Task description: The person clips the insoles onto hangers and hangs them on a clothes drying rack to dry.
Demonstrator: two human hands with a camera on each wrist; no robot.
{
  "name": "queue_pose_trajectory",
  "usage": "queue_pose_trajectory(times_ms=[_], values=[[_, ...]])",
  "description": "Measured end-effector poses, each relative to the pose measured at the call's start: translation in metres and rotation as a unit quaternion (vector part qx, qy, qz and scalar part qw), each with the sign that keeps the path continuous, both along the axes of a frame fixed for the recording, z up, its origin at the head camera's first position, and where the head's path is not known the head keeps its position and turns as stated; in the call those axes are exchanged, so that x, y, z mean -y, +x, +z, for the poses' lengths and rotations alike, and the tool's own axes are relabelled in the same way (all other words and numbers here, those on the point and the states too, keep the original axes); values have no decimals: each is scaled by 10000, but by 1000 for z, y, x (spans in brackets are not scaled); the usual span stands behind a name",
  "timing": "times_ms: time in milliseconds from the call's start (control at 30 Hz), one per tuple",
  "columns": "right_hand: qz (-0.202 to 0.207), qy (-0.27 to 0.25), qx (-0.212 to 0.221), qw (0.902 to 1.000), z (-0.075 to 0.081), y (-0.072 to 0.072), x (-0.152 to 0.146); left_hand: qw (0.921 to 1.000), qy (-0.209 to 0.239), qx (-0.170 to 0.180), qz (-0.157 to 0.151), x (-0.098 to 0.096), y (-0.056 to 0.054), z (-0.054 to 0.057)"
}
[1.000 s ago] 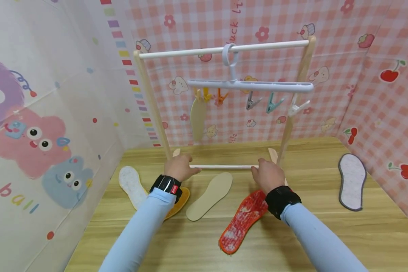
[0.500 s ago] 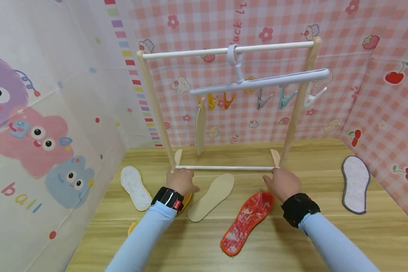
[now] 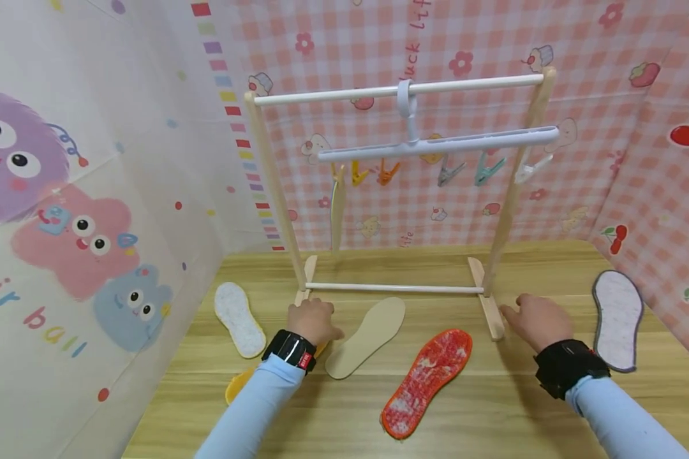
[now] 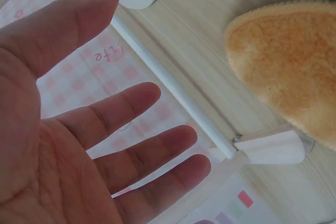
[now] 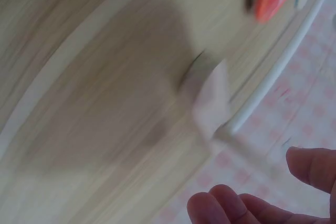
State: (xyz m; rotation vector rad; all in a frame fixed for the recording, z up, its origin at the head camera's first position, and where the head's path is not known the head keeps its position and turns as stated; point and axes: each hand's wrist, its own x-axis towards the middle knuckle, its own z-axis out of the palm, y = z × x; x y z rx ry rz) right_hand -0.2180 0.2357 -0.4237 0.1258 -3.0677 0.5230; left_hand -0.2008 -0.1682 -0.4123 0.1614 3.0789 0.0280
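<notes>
My left hand is empty, its fingers extended in the left wrist view, beside the left foot of a wooden rack. Under it lies an orange fuzzy insole, partly hidden in the head view. My right hand holds nothing; its fingers are loosely bent, between the rack's right foot and a grey-edged white insole. From the rack's top bar hangs a pale hanger with several colored clips. A beige insole dangles from its leftmost clip, seen nearly edge-on.
On the wooden table lie a beige insole, a red insole and a yellow-edged white insole. The rack's lower white bar runs low between its feet. Patterned cloth walls stand behind and at both sides.
Both hands have come away from the rack's base; the right moved farther right, toward the grey-edged insole. The hanger and its insole have swung round. The head view has shifted slightly.
</notes>
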Motion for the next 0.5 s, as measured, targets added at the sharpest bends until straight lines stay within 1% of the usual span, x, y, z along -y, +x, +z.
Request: queue_pose_trajectory(times_ms=[133,267,367,500], values=[[-265,198,197,9993,2,-6,-31,9999,113,35,-18,-2,1,-2],[-586,302,622,9959,6,-14,-65,9997,227,20,-57,-3,2,-1],[-680,319,833,9937,9,-17,-89,9996,267,34,-59,-2,2,-1],[-806,319,752,9934,10,-19,-114,9996,261,51,-57,-2,4,-2]])
